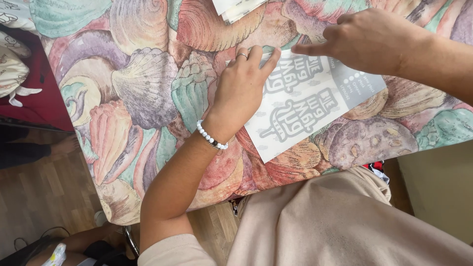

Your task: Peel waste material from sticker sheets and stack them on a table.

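Grey printed sheet (305, 106), a flat rectangle with pale lettering-like shapes, lies on the bench (148, 88), which is covered in a cloth patterned with large seashells. Its long axis runs on a diagonal, from the lower corner near the person's lap up toward the far right. The left hand (241, 88) rests flat on the sheet's left edge, fingers (263, 59) held together and stretched out, pressing down and not pinching anything. The right hand (369, 42) comes in from the right at the sheet's far edge, its index finger extended and the others curled, the tip touching the sheet just beside the left fingertips. Both hands thus meet at the upper left part of the sheet. A small stack of pale papers (236, 7) sits beyond them.
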